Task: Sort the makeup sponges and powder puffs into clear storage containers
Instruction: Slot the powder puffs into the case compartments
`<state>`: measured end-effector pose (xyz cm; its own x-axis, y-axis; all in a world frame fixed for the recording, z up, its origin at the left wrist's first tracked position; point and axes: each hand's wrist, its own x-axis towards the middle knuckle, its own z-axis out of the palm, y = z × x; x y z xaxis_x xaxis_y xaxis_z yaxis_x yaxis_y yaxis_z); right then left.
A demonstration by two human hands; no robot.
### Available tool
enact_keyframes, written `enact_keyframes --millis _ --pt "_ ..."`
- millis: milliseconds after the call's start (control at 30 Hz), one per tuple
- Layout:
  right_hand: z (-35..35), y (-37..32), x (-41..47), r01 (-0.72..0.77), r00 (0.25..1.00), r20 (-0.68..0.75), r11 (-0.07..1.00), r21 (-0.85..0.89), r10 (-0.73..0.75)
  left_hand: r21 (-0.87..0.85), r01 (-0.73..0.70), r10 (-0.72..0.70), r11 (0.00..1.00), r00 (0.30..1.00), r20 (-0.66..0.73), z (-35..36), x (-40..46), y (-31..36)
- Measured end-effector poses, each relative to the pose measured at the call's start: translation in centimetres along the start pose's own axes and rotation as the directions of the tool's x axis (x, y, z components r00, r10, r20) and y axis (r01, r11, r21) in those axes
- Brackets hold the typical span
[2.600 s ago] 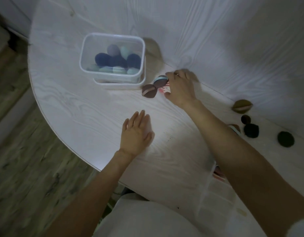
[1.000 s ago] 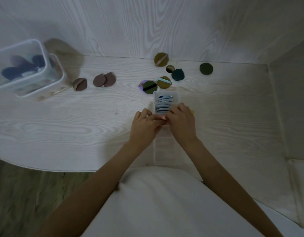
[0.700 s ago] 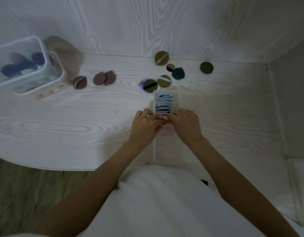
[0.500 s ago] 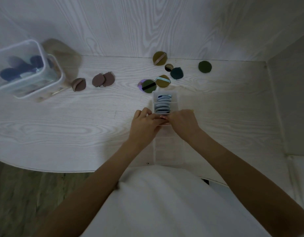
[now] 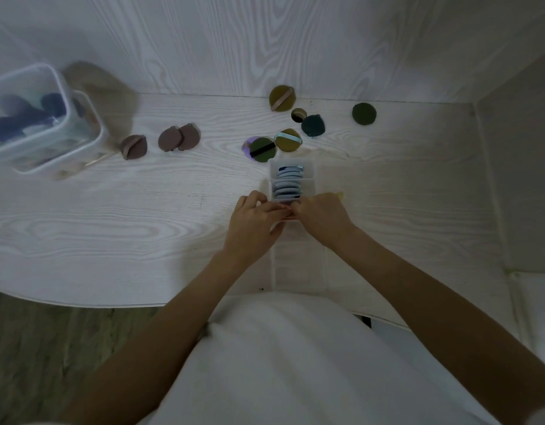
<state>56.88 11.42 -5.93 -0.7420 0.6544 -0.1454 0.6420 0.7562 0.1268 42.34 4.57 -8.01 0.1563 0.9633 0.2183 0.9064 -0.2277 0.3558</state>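
So, quick rundown from my end:
hands: left hand (image 5: pixel 252 223) and right hand (image 5: pixel 321 216) meet at the near end of the organizer (image 5: pixel 311 167), fingers curled, pinching something small and pinkish I can't make out
organizer: clear, narrow, mid-desk (image 5: pixel 111 228), blue puffs (image 5: pixel 288 185) standing in a row inside
loose puffs: three brown puffs (image 5: pixel 170 139) left of it, olive and green puffs (image 5: pixel 282 98) beyond it, one dark puff (image 5: pixel 364 114) off to the right
tub: clear tub (image 5: pixel 65 96) far left, dark sponges (image 5: pixel 7 124) inside, blurry
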Motion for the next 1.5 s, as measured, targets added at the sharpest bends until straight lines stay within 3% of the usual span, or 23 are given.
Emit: enact_keyframes --millis 200,267,367,500,600,767,867,1000,1167,1267,1367,1433,1500 --pt "-1.0 0.3 -1.3 -0.105 0.990 -0.087 0.989 0.102 0.114 -0.107 0.025 -0.023 0.994 0.999 0.025 -0.2 -0.5 -1.3" --pt "-1.5 0.7 -1.7 -0.162 0.969 -0.143 0.953 0.257 0.203 -0.186 0.082 -0.080 0.979 0.997 0.014 -0.5 -0.6 -2.1" --pt "-3.2 2.0 -0.6 -0.178 0.948 -0.129 0.823 0.539 0.290 -0.336 0.214 -0.238 0.917 0.971 -0.034 -1.7 -0.5 -4.0" --pt "-4.2 3.4 4.0 -0.180 0.952 -0.056 0.700 0.691 0.300 -0.487 0.439 -0.525 0.755 0.849 -0.048 -3.3 0.1 -8.0" --pt "-4.0 2.9 9.3 -0.131 0.968 -0.039 0.630 0.765 0.248 -0.432 0.573 -0.651 0.696 0.758 -0.043 -3.8 1.7 -13.5" --pt "-2.2 -1.7 18.7 -0.033 0.999 0.019 0.729 0.684 0.027 -0.100 0.705 -0.707 0.702 0.707 0.020 -3.4 4.6 -20.7" --pt "-1.1 -4.6 23.0 -0.023 0.995 0.091 0.766 0.642 -0.047 -0.002 0.687 -0.685 0.727 0.725 0.074 -3.4 5.5 -21.8" --pt "-0.5 -7.1 25.3 -0.025 0.997 0.077 0.824 0.565 -0.023 -0.045 0.662 -0.661 0.749 0.750 0.035 -3.9 5.5 -22.4" --pt "-0.8 -7.8 23.8 -0.116 0.989 0.015 0.724 0.680 0.144 -0.229 0.587 -0.615 0.777 0.786 -0.071 -5.2 4.3 -20.9" --pt "-2.2 -5.4 19.2 -0.062 0.949 -0.159 0.654 0.754 0.273 -0.495 0.474 -0.587 0.728 0.804 -0.093 -6.5 3.6 -17.2" --pt "-4.0 -1.7 10.7 0.051 0.864 -0.413 0.767 0.639 0.287 -0.643 0.391 -0.582 0.659 0.806 -0.106 -7.4 2.7 -11.2" --pt "-4.1 0.3 4.9 -0.018 0.837 -0.423 0.791 0.611 0.346 -0.636 0.318 -0.491 0.703 0.864 -0.110 -7.0 2.2 -7.4" --pt "-3.0 1.5 -0.5 -0.159 0.819 -0.307 0.706 0.690 0.485 -0.587 0.222 -0.343 0.779 0.934 -0.103 -5.6 1.5 -4.2"
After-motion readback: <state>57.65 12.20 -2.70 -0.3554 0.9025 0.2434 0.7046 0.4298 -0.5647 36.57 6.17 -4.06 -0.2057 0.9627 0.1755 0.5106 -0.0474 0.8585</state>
